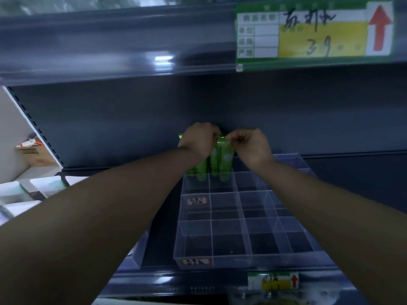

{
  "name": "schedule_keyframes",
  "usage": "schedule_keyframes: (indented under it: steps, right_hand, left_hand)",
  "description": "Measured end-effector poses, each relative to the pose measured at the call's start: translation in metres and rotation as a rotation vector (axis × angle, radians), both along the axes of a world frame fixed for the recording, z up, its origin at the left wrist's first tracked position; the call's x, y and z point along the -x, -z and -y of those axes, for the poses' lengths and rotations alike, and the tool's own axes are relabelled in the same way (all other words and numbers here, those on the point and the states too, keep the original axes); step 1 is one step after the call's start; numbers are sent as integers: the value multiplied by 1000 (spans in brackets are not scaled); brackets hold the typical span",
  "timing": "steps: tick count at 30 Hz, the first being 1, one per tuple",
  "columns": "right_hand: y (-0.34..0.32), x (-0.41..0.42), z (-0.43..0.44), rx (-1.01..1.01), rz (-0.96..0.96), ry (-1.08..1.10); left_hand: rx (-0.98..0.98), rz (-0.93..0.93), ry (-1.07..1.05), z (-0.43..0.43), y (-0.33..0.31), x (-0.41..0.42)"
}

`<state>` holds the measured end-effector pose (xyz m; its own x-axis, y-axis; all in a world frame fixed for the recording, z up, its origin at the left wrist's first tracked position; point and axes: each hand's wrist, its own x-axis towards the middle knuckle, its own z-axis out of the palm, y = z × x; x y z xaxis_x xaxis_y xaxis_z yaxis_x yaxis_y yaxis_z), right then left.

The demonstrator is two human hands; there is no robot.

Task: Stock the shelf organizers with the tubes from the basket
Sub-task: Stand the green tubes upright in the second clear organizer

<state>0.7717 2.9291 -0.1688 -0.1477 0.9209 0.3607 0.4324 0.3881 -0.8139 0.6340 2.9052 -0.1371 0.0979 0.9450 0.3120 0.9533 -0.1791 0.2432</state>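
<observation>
Far left, beyond the shelf upright: a cardboard box (pixel 36 154) with packets in it, and pale white boxes (pixel 24 191) below, not part of the job. Left hand (pixel 199 138): reached to the back of the bay, fingers curled over the tops of the green tubes (pixel 221 160), gripping them, apparently to keep the group upright and pressed together. Green tubes: several, standing cap-down with crimped ends up, in the rear left compartments of the clear organizer (pixel 244 225); exact count hidden by the hands. Filling the back row first looks sensible, since it leaves the nearer cells open to reach over. Right hand (pixel 251 146): thumb and fingertips pinching the crimped top of the rightmost tube, likely to straighten or seat it in its cell. Clear organizer: gridded acrylic tray on the dark shelf (pixel 352 172); the middle and front compartments hold nothing, so stocking appears to be at an early stage. Basket: not in view. Upper right: a green and yellow price label (pixel 312 34) with a red arrow on the shelf edge above; a smaller label (pixel 273 281) sits on the lower edge.
</observation>
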Motion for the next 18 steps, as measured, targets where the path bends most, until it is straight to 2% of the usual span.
schedule_keyframes:
  steps: [5, 10, 14, 18]
  right_hand:
    - [-1, 2, 1, 10, 17, 2]
    - [-4, 4, 9, 4, 161, -5]
    - [-8, 5, 20, -13, 210, 9]
    - [-12, 4, 40, -68, 367, -19]
  left_hand:
    - [0, -11, -22, -1, 2, -1]
    - [22, -4, -11, 1, 1, 3]
    - [-5, -83, 13, 8, 1, 4]
    - [-45, -196, 51, 22, 2, 7]
